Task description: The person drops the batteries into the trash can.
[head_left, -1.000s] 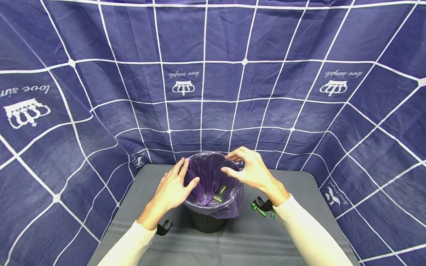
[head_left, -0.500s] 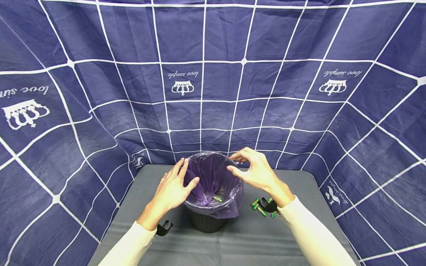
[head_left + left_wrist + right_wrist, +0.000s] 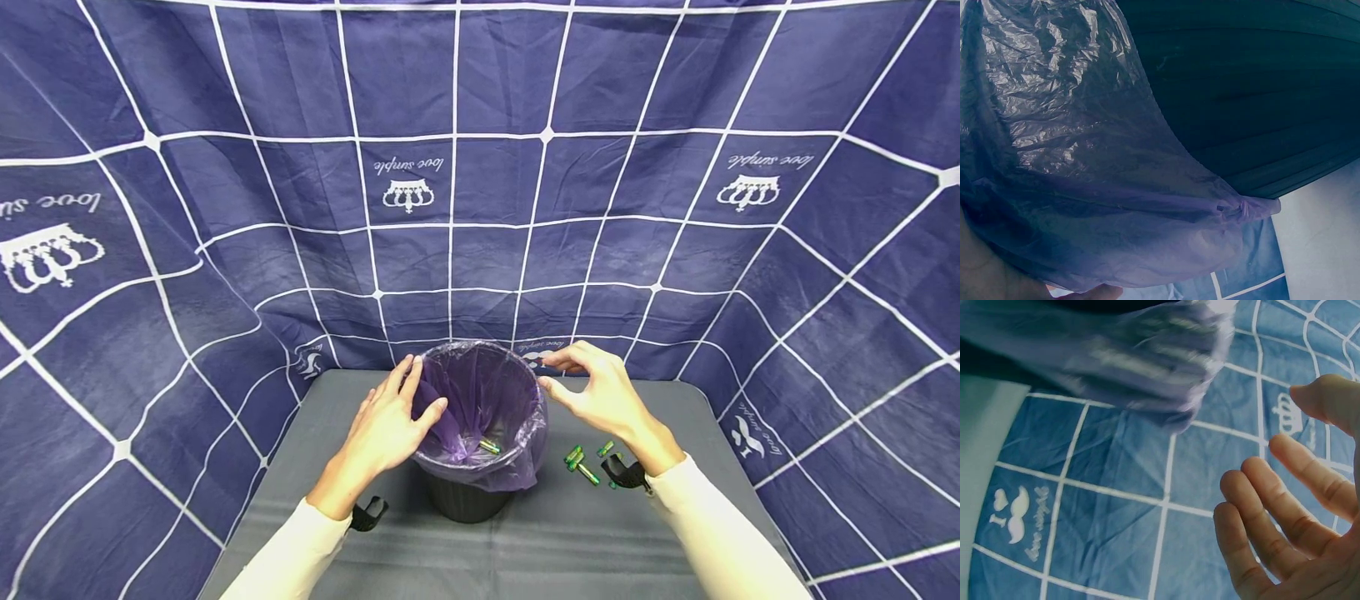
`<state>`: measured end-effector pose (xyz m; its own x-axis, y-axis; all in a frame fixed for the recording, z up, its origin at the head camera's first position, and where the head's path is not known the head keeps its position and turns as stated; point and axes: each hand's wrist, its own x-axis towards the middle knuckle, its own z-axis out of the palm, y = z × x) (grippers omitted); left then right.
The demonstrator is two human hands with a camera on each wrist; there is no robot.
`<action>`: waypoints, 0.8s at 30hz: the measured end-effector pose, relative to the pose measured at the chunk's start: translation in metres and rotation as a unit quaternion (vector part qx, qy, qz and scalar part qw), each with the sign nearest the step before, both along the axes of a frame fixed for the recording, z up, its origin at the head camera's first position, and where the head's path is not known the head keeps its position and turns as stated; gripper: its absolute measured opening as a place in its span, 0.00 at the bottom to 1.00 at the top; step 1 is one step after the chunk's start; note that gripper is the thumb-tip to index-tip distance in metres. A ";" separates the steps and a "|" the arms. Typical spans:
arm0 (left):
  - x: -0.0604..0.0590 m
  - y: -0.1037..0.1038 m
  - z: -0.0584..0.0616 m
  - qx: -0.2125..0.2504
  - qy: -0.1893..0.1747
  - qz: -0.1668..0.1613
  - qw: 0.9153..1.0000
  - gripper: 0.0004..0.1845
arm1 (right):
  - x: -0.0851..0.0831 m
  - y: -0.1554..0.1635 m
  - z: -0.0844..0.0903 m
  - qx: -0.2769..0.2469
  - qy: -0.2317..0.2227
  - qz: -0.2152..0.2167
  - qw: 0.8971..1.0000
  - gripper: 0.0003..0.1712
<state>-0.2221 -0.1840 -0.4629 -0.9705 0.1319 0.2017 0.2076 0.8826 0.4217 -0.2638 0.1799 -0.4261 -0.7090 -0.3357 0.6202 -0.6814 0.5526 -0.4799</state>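
Step in hand: judging by the hands, batteries are being put into the lined bin (image 3: 468, 500); one battery (image 3: 490, 447) lies inside it.
Left hand (image 3: 386, 425): at the bin's left rim, thumb pinching the purple liner (image 3: 1072, 162) against the fingers.
Right hand (image 3: 600, 396): released, fingers loosely curved, grasping nothing, just right of the bin's rim.
Loose batteries (image 3: 581, 462): on the bench (image 3: 525, 550), just right of the bin.
Next move: probably a fine pinch on one small battery.
Materials: liner thin, crinkled, translucent film; bin dark, ribbed, round; batteries small green cylinders; bench grey, matte.
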 end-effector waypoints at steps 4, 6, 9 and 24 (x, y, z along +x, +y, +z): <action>0.000 -0.001 0.000 -0.001 -0.002 -0.001 1.000 0.51 | 0.001 0.014 -0.009 0.001 -0.004 -0.015 1.000 0.14; 0.000 -0.001 0.001 -0.001 -0.002 -0.002 1.000 0.51 | 0.002 0.021 -0.014 0.002 -0.006 -0.023 1.000 0.15; 0.000 -0.001 0.001 0.000 -0.001 -0.001 1.000 0.51 | 0.003 0.031 -0.021 0.001 -0.007 -0.034 0.999 0.14; 0.001 0.000 0.003 -0.004 -0.006 -0.002 1.000 0.49 | 0.008 0.085 -0.069 -0.002 -0.026 -0.084 0.996 0.14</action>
